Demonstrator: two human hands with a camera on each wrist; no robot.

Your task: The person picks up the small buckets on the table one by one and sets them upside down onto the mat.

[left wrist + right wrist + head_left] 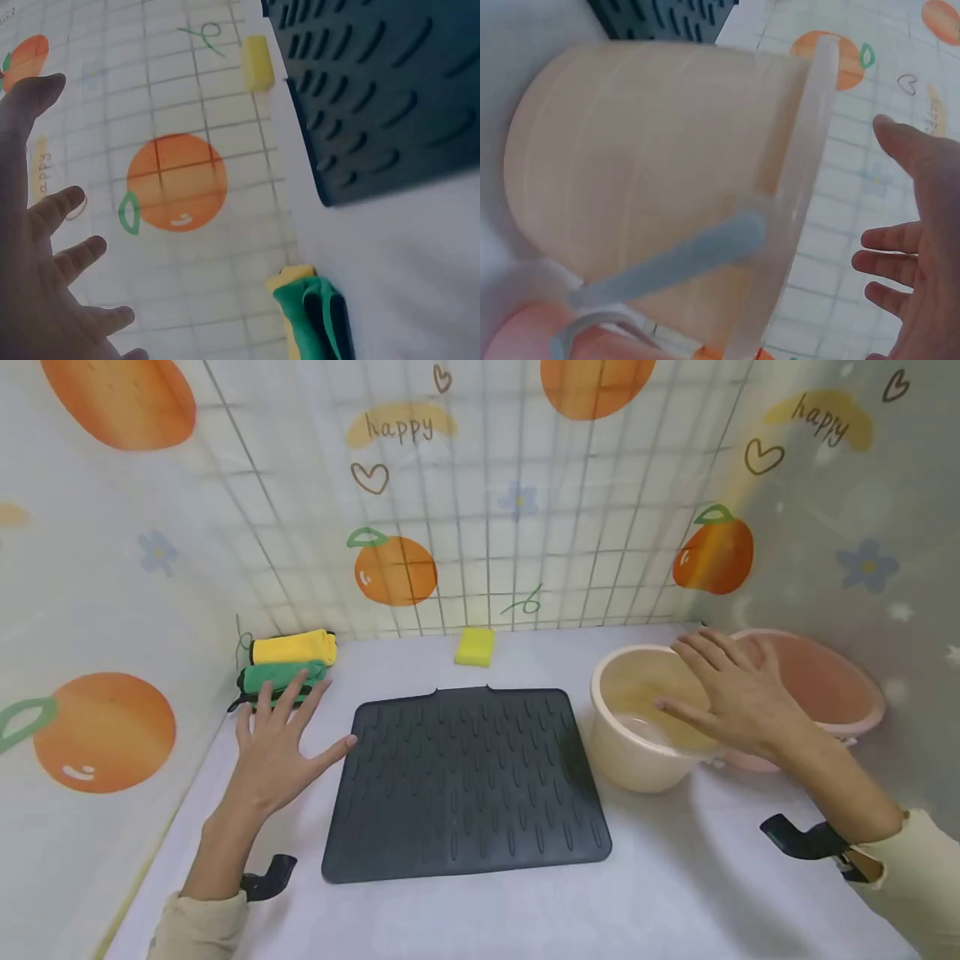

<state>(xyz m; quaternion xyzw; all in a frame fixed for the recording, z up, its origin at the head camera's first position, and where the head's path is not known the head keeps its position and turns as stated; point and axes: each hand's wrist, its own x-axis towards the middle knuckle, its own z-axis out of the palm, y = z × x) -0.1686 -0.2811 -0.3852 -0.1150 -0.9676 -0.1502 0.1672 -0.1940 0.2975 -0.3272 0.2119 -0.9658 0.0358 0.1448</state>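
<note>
My left hand [276, 758] has its fingers spread above the table, left of a dark ribbed mat [465, 785]. In the head view its fingertips overlap a rolled green cloth [279, 675], with a rolled yellow cloth [292, 648] behind; a dark cloth is partly hidden under the fingers. Fingers apart and holding nothing, my right hand [738, 697] hovers over the right side of a cream bucket [637, 768]. The right wrist view shows this bucket [652, 165] from the side, with a grey handle [675, 255] and the hand beyond its rim.
A pink basin [832, 681] stands behind and right of the bucket, partly covered by the right hand. A yellow sponge [475, 647] lies at the back, near the wire grid behind the printed curtain [480, 485]. Curtains also stand on both sides of the white table [420, 918].
</note>
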